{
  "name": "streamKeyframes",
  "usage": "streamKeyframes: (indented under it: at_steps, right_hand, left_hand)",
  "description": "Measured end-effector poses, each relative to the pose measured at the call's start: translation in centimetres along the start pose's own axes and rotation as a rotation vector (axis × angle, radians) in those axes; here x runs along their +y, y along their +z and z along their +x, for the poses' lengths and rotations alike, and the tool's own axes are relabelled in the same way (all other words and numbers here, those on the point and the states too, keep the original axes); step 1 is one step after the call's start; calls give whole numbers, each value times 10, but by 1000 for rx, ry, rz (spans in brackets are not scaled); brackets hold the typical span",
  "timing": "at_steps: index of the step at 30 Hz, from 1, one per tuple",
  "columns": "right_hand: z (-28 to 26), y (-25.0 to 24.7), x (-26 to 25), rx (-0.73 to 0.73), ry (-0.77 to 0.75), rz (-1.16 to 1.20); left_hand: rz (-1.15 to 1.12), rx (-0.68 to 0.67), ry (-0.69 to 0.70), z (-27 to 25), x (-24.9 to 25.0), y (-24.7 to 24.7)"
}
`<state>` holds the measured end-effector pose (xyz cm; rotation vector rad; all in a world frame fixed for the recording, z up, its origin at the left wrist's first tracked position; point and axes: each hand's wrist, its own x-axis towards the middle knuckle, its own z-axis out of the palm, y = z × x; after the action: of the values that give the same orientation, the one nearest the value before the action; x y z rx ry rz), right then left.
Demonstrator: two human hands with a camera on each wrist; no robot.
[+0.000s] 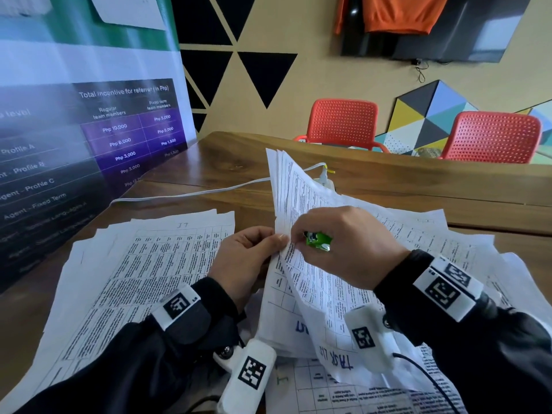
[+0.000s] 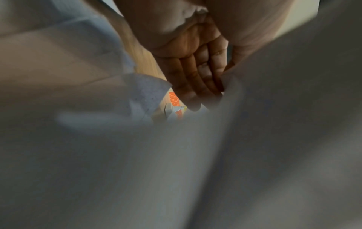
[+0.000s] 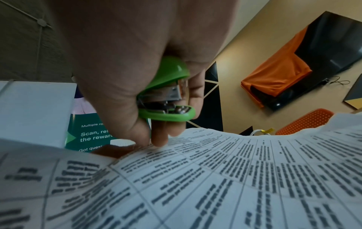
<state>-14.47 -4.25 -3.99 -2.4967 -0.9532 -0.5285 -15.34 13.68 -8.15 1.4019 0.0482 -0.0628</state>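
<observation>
**While left hand pinches the sheaf corner, right hand grips a stapler**

Sheaf: several printed table sheets, fanned, in front of the person at mid-table. The far edge is lifted and tilted up. The near part sags onto more loose sheets at the table's near edge.

Left hand: thumb on top of the sheaf's left edge, fingers behind it. The left wrist view shows those fingers straight and pressed together, flat against the paper.

Right hand: curled fingers clamp the small green stapler against the palm. Thumb and forefinger tip meet on the same sheaf edge, just beside the left thumb, in a pinch. In the right wrist view the stapler's mouth is slightly agape and sits above the sheets, clear of the paper.

Rest:
- Second stack lies flat on the table, left of the left hand, its sheets slightly offset.
- White cable runs across the table behind the sheaf to a white plug, which the sheets partly hide.
- Printed banner stands at the table's left side.
- Two red chairs sit past the far edge.
- Wall screen has an orange cloth draped over it.
</observation>
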Motion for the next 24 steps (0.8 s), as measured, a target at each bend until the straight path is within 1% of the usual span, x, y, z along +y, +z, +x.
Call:
streamKeyframes:
  at_steps: [2,4,7,9,12,14,16,19,24]
  right_hand:
    - [0,-1,1,6,14,30]
    - [0,-2,2,-18,-5,34]
    - [1,-2,2,-49,-48,-38]
    - [1,-3,2,-41,-53,-70]
    - [1,-3,1,-16,-44,-53]
    - [1,-3,2,23,-11,-11]
    - [1,-2,4,42,59,40]
    - [0,1,8,13,163,113]
    - [-1,7,9,-6,244,284]
  left_hand:
    - [2,2,-7,0,0,0]
    - [-3,4,-8,0,0,0]
    - [-18,-3,-3,1,-1,0]
    - [-18,-8,-3,0,-1,0]
    - [-17,-15,-3,0,0,0]
    - [-17,-30,-8,-1,0,1]
    - [-30,-52,-10,-1,-2,1]
    - [-60,-56,-8,-1,-3,1]
    - [-133,-57,-16,0,-3,2]
